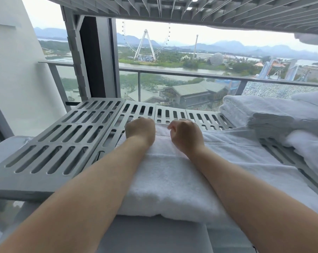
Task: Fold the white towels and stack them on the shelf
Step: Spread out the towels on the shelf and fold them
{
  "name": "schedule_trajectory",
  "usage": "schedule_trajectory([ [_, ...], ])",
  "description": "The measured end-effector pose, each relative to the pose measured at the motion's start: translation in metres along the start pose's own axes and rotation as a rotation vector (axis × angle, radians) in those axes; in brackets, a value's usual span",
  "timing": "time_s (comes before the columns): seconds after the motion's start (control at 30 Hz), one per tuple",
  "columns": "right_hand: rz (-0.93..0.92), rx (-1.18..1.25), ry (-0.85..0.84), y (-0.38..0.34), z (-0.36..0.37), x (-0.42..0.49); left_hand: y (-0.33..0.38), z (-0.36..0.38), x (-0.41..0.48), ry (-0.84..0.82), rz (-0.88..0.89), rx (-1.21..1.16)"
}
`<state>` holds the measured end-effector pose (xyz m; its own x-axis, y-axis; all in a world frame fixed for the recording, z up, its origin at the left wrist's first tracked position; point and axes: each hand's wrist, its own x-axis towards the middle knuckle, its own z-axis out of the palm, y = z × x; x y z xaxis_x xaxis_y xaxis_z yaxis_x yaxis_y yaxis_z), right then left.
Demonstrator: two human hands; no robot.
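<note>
A grey slotted plastic shelf point(63, 143) spreads at left. Both bare forearms reach straight forward over a folded white towel point(169, 179), thick and nubby, lying on the shelf's middle. The left hand point(140, 129) and right hand point(186, 137), near each other, curl knuckles-up at the towel's far edge; whether they grip the cloth cannot be told. A stack of folded towels point(264, 114) sits at right.
</note>
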<state>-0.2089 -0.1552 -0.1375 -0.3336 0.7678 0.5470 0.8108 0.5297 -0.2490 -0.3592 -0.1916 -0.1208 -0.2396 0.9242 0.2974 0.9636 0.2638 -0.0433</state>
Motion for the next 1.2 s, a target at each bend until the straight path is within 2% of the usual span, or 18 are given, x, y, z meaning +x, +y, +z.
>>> schedule_trajectory([
  [0.13, 0.040, 0.012, -0.035, -0.011, -0.017, -0.015, 0.002, -0.014, -0.013, -0.021, -0.033, -0.103],
  [0.27, 0.077, 0.030, -0.002, -0.014, -0.029, -0.035, -0.001, -0.019, -0.029, -0.078, 0.087, -0.201],
  [0.4, 0.122, 0.017, -0.122, -0.009, -0.039, -0.053, 0.000, -0.021, -0.052, -0.138, 0.182, -0.229],
  [0.63, 0.128, 0.067, -0.310, -0.003, -0.059, -0.075, 0.010, -0.025, -0.091, -0.147, 0.192, -0.210],
  [0.8, 0.138, 0.000, -0.275, 0.005, -0.067, -0.104, 0.016, -0.025, -0.117, -0.227, 0.156, -0.169],
  [0.97, 0.178, -0.163, -0.208, 0.025, -0.078, -0.125, 0.009, -0.028, -0.124, -0.279, 0.207, -0.181],
  [1.2, 0.217, -0.208, -0.218, 0.033, -0.081, -0.129, 0.011, -0.033, -0.127, -0.326, 0.186, -0.220],
])
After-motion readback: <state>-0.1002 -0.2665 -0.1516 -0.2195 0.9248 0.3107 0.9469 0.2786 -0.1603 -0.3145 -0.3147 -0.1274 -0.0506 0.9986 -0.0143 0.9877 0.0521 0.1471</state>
